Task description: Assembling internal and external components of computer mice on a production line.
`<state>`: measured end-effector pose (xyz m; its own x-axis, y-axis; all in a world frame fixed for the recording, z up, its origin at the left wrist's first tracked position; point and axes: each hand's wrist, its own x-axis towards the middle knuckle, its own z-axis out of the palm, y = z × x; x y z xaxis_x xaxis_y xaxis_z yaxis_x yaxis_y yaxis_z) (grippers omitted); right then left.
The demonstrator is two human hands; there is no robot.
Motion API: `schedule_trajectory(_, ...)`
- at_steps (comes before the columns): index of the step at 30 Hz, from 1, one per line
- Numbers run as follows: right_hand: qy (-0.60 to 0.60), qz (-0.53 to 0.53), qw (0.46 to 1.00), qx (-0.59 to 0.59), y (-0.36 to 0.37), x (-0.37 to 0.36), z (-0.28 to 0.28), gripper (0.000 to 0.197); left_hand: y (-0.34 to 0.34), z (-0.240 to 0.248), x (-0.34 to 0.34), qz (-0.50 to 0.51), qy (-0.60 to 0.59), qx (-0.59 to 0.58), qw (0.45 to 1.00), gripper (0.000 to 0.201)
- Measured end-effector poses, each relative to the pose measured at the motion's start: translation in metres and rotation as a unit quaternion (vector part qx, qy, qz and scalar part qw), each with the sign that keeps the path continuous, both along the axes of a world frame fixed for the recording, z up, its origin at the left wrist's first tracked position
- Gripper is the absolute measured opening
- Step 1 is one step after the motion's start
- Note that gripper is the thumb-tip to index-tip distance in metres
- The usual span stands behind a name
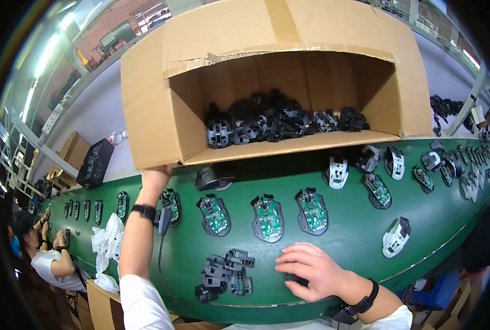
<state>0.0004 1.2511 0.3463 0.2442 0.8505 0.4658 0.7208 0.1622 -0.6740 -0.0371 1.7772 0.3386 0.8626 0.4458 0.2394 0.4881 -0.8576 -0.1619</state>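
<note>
My left hand [156, 176] reaches up to the lower left corner of a large cardboard box [146, 110]; its fingers are hidden at the box's underside. My right hand [311, 270] is low over the table, thumb and fingers around a black plastic part [295, 279] that is mostly covered. Left of it lies a small cluster of black plastic mouse frames [226, 270]. Beyond the hands, mouse bases with green circuit boards [268, 218] stand in a row. Many loose black plastic parts [267, 124] fill the floor of the tipped, open-fronted box.
The green table [355, 242] carries more mouse bases to both sides. A grey-white mouse shell [396, 237] lies at right, and a dark shell [215, 178] near the box. White plastic bags [108, 242] bunch at left. A co-worker [52, 261] works farther left.
</note>
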Motion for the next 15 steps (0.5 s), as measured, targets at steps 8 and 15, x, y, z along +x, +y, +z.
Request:
schedule_trajectory(8, 0.053, -0.003, 0.996, 0.068, 0.005, -0.012, 0.002, 0.027, -0.217, 0.063, -0.116, -0.174, -0.226, -0.345, 0.894, 0.052)
schedule_trajectory(15, 0.204, 0.118, 0.972, 0.025, 0.014, -0.044, -0.004, 0.072, -0.354, 0.054, -0.172, -0.324, -0.212, -0.439, 0.81, 0.062)
